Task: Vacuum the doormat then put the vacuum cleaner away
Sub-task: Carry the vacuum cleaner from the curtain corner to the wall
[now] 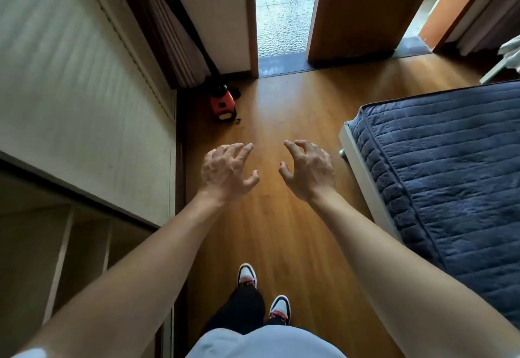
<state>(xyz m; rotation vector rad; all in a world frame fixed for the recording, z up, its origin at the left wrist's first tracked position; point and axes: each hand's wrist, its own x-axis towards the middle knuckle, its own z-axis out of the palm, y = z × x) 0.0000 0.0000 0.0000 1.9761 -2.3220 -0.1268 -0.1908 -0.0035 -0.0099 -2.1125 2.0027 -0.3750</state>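
Note:
A red and black vacuum cleaner point(222, 103) stands on the wooden floor in the far left corner, beside the wardrobe and the door frame, with its dark hose point(180, 20) rising along the wall. My left hand point(225, 170) and my right hand point(308, 170) are stretched out in front of me over the floor, fingers loosely curled, holding nothing. Both hands are well short of the vacuum cleaner. No doormat shows in this view.
A pale wardrobe point(84, 90) lines the left side. A bed with a dark blue quilt point(450, 175) fills the right. Ahead, a wooden door point(357, 11) stands ajar onto a tiled balcony floor point(282, 17). My feet point(264, 293) stand on the wooden floor between wardrobe and bed.

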